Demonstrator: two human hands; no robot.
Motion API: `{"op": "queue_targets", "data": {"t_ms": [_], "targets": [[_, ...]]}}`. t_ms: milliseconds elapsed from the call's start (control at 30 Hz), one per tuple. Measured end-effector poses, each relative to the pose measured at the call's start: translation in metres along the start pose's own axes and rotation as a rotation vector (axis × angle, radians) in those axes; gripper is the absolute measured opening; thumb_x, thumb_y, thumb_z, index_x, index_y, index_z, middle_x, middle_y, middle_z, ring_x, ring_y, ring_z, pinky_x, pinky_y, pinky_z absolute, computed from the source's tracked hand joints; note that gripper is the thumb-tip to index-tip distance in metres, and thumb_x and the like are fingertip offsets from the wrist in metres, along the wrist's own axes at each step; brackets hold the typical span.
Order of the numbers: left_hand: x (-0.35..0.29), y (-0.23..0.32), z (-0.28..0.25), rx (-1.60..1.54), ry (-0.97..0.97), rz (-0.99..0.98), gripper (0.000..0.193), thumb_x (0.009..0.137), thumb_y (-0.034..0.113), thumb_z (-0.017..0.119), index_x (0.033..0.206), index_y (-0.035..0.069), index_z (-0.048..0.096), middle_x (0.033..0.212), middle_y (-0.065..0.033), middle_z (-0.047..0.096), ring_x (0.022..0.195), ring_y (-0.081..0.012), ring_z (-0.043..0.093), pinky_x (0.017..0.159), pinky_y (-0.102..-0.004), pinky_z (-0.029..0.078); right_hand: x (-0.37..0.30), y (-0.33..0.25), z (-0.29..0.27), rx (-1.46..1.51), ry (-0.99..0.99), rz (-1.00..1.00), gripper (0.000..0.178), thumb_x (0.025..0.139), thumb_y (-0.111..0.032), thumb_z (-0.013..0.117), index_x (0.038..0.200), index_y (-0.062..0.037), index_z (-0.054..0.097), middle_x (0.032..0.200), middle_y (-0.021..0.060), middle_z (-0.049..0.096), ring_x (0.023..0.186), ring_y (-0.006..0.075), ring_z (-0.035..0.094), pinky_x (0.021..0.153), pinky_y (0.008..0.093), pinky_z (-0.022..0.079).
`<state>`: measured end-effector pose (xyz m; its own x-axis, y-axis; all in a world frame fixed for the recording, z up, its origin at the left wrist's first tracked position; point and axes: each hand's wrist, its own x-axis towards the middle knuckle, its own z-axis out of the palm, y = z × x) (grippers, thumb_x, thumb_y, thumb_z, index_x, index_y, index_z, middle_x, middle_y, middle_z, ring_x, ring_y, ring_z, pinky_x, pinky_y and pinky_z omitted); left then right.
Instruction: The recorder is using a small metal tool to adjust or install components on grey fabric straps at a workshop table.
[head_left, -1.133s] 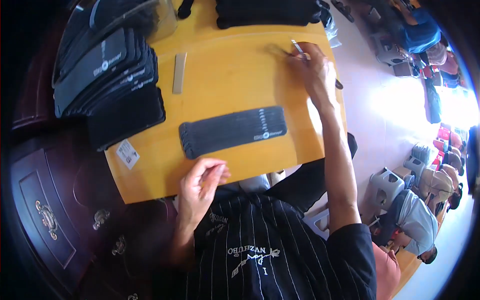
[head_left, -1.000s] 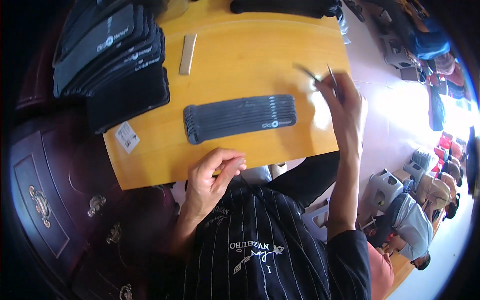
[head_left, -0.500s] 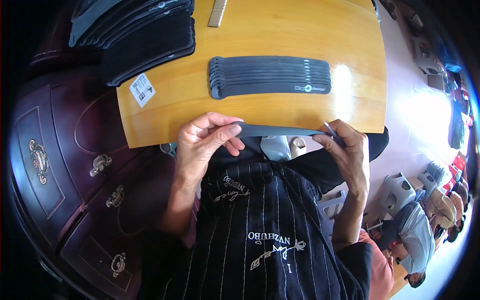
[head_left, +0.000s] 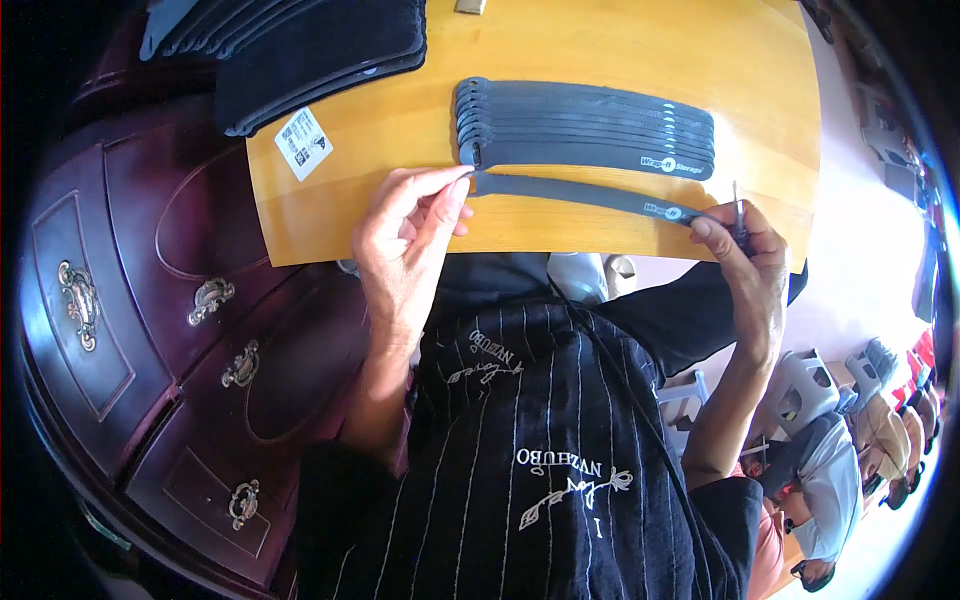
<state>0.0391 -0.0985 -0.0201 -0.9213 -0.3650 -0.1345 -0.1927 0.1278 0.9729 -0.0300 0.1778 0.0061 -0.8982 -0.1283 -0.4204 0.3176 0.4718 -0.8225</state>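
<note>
A single dark grey storage strap (head_left: 580,192) is stretched between my hands, its printed end to the right. My left hand (head_left: 408,235) pinches its left end between thumb and fingers. My right hand (head_left: 748,255) grips its other end, and a slim tool (head_left: 739,212) with a pointed metal tip and dark handle is also tucked in those fingers; its exact kind is not clear. Just beyond, a row of overlapping matching straps (head_left: 590,125) lies on the yellow wooden table (head_left: 370,215), hole ends on the left. The held strap hangs alongside the nearest one.
Thick piles of black straps (head_left: 320,65) occupy the far left corner. A white printed label (head_left: 303,145) lies near the left edge, and a small tan piece (head_left: 471,6) at the far edge. Dark wooden drawers (head_left: 90,300) stand left; other people and plastic stools (head_left: 805,390) are at right.
Both hands have carried the strap forward, from the table's near edge to beside the row. The strap has turned so its printed face shows. The view has shifted slightly.
</note>
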Motion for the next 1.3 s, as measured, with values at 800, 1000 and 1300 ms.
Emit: {"op": "queue_targets", "data": {"t_ms": [800, 1000, 1300], "targets": [[0.014, -0.005, 0.011, 0.182, 0.1, 0.022, 0.009, 0.083, -0.002, 0.067, 0.087, 0.0, 0.06, 0.072, 0.0001, 0.061, 0.064, -0.0021, 0.055, 0.058, -0.0173, 0.045, 0.017, 0.01, -0.002, -0.059, 0.127, 0.031, 0.02, 0.082, -0.026, 0.072, 0.089, -0.0074, 0.068, 0.07, -0.0057, 0.059, 0.062, 0.0027, 0.045, 0.06, 0.019, 0.035], [0.017, -0.002, 0.013, 0.201, 0.103, 0.016, 0.01, 0.082, -0.002, 0.068, 0.086, 0.0, 0.059, 0.071, 0.0003, 0.061, 0.063, -0.002, 0.054, 0.057, -0.0172, 0.044, 0.022, 0.016, -0.003, -0.046, 0.147, 0.0, 0.019, 0.081, -0.025, 0.073, 0.089, -0.0082, 0.068, 0.069, -0.006, 0.059, 0.061, 0.0028, 0.044, 0.059, 0.0193, 0.035], [0.016, -0.003, 0.018, 0.308, 0.136, 0.039, 0.01, 0.082, -0.001, 0.068, 0.085, 0.002, 0.059, 0.071, 0.0019, 0.059, 0.061, -0.0016, 0.05, 0.056, -0.0171, 0.042, 0.02, 0.008, 0.003, 0.01, 0.138, 0.043, 0.018, 0.083, -0.025, 0.07, 0.087, -0.0074, 0.067, 0.074, -0.0038, 0.062, 0.069, 0.0048, 0.053, 0.068, 0.021, 0.04]]}}
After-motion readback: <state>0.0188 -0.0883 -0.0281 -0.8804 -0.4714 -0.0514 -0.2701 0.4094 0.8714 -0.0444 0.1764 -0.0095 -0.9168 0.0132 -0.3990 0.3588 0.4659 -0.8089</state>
